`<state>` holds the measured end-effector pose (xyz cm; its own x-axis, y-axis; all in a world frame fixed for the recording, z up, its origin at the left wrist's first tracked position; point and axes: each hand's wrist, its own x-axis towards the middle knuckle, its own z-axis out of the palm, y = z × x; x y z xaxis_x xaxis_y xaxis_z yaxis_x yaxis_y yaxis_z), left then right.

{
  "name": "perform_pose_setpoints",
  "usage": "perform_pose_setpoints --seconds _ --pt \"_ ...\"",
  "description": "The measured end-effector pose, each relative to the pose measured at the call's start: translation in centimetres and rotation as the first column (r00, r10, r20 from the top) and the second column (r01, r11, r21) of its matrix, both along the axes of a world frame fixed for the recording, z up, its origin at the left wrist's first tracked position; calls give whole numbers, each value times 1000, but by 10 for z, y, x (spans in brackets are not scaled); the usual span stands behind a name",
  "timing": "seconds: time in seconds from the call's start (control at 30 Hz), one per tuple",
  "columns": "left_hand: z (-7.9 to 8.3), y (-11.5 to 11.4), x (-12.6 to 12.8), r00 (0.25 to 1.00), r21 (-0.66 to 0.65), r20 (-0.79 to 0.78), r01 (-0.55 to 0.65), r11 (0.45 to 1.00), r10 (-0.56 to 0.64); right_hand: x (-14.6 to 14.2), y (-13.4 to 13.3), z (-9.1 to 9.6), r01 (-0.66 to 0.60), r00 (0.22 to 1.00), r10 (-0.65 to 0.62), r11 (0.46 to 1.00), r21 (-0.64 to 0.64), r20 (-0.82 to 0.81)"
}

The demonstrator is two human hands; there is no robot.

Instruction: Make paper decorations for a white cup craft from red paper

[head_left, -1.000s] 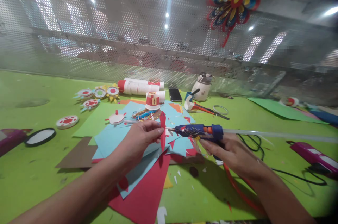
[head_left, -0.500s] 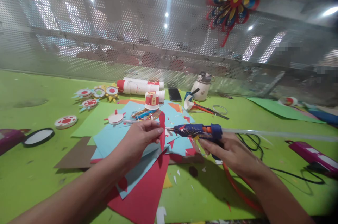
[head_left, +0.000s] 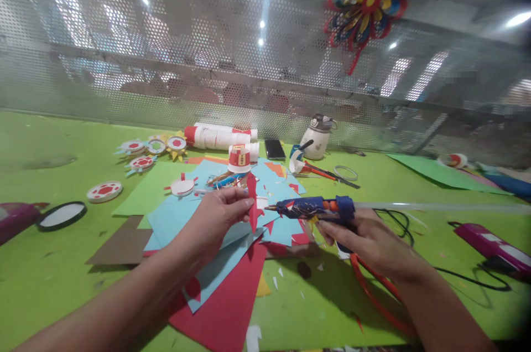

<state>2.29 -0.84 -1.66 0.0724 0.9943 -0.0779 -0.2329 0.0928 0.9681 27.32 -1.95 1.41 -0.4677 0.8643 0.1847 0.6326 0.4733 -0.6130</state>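
Observation:
Pinched between the thumb and fingers of my left hand (head_left: pixel 224 213) is a narrow red paper strip (head_left: pixel 252 202) with pointed ends, held upright. My right hand (head_left: pixel 360 238) grips a blue hot glue gun (head_left: pixel 315 206), its nozzle aimed left at the strip with a small gap between them. A long clear glue stick (head_left: pixel 435 208) sticks out of the gun's back. Below both hands lie blue paper sheets (head_left: pixel 174 224), a red sheet (head_left: pixel 224 308) and small paper scraps. A white disc with red tabs (head_left: pixel 182 187) rests just beyond my left hand.
Several decorated discs (head_left: pixel 141 164) lie at the left. Behind the sheets are white paper tubes (head_left: pixel 219 137), a red-and-white cup (head_left: pixel 239 159), a phone (head_left: pixel 274 149), a bottle (head_left: pixel 317 139) and scissors (head_left: pixel 327 172). A black cable (head_left: pixel 468 274) runs at the right, near a magenta tool (head_left: pixel 493 247).
The glue gun has drawn back slightly to the right, widening the gap to the red strip. My left hand has shifted a little left and turned the strip slightly.

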Motion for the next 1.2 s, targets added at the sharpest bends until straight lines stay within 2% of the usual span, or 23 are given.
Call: perform_pose_setpoints --seconds 0.13,0.27,0.37,0.47,0.53,0.6,0.7,0.8,0.9,0.97,1.1,1.2 --pt "-2 2 -1 1000 -2 11 -26 1000 26 5 8 -2 39 999 -39 999 14 -27" --pt "-6 4 -1 999 -8 17 -44 999 44 13 22 -5 232 965 -228 973 19 -129" --pt "-10 4 -1 1000 7 6 4 1000 -4 26 39 -1 361 919 -361 932 -30 -159" --pt "-14 4 0 999 24 0 50 998 -50 47 63 7 448 893 -449 894 14 45" --pt "-15 4 0 998 30 -2 67 997 -67 61 84 11 453 849 -487 870 193 206" --pt "-16 4 1 997 32 9 79 996 -80 74 107 10 448 821 -505 859 247 266" --pt "-15 4 1 996 41 31 83 996 -84 86 136 -3 446 772 -522 852 276 364" --pt "-13 2 2 997 68 30 72 995 -74 89 152 -22 432 741 -502 865 256 446" --pt "-11 0 2 997 67 29 66 996 -68 88 159 -37 430 728 -488 872 234 482" --pt "-11 -1 2 997 57 33 66 996 -68 87 159 -39 431 731 -486 873 228 479" --pt "-10 -2 2 996 46 47 79 996 -81 76 147 -25 444 761 -510 860 252 401" --pt "-10 -3 3 994 47 31 107 993 -109 47 122 -9 426 818 -495 864 270 294"
